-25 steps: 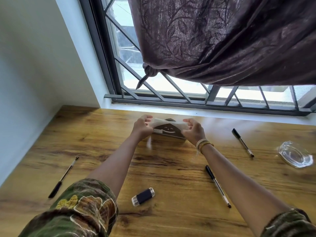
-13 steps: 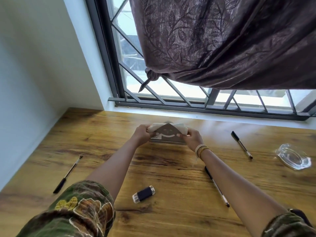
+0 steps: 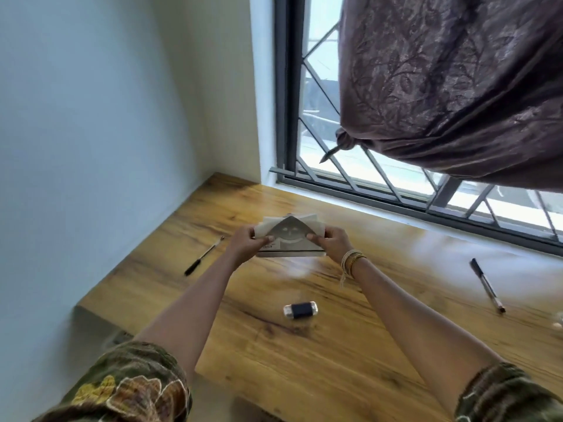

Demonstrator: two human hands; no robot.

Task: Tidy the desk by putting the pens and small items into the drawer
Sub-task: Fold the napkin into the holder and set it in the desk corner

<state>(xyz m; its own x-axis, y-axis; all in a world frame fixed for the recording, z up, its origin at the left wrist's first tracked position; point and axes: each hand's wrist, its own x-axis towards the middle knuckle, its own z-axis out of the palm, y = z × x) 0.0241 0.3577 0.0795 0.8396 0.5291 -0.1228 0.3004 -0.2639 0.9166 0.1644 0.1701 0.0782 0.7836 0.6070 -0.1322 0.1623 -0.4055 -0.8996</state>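
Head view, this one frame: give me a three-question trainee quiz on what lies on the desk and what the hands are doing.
1. True or false: both hands grip the grey metal napkin holder with white napkins.
2. How many pens lie in view on the wooden desk?
3. The small black lighter with silver ends lies: A) between the forearms, B) on the window sill, C) in the left hand.

Key:
1. True. The left hand and the right hand each hold one end with curled fingers.
2. Two: a black pen by the wall and a black-capped clear pen on the right.
3. A.
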